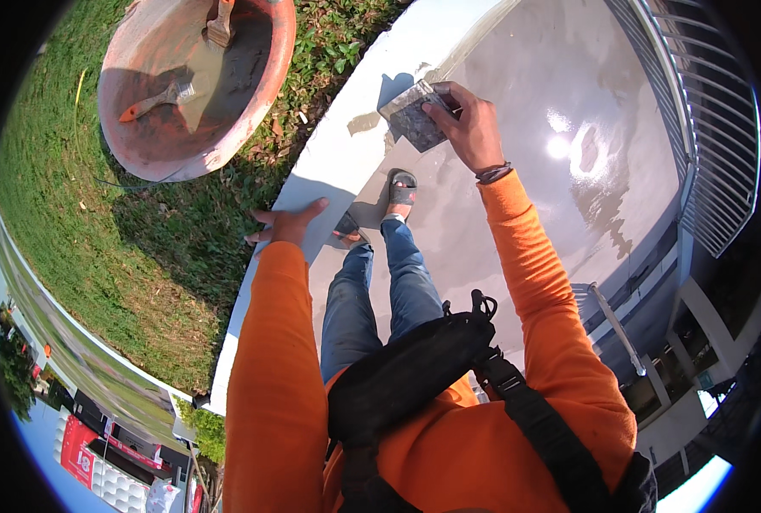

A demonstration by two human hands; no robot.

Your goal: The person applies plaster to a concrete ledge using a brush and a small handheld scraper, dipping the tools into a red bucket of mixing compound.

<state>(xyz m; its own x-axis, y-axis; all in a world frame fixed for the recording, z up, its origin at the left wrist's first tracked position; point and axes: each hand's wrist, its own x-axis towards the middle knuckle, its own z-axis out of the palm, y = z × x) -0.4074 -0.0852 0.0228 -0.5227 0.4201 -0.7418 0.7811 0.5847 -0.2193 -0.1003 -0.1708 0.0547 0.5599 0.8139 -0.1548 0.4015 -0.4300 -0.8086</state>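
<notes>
Visibly, the right hand (474, 128) had its grip clamped on a flat, grey-smeared scraper (410, 115) at far centre, beside the inner edge of the white ledge (333, 162); contact between blade and edge could not be told; the left hand (288, 226) lay spread upon the ledge, nearer, its grip holding nothing; at far left, a stained orange basin (284, 38) contained two brushes (145, 104).

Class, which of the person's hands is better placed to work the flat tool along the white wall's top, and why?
Probably the right hand: it grips the flat tool near the white wall. The left hand shows no tool and appears to rest on the wall.
</notes>
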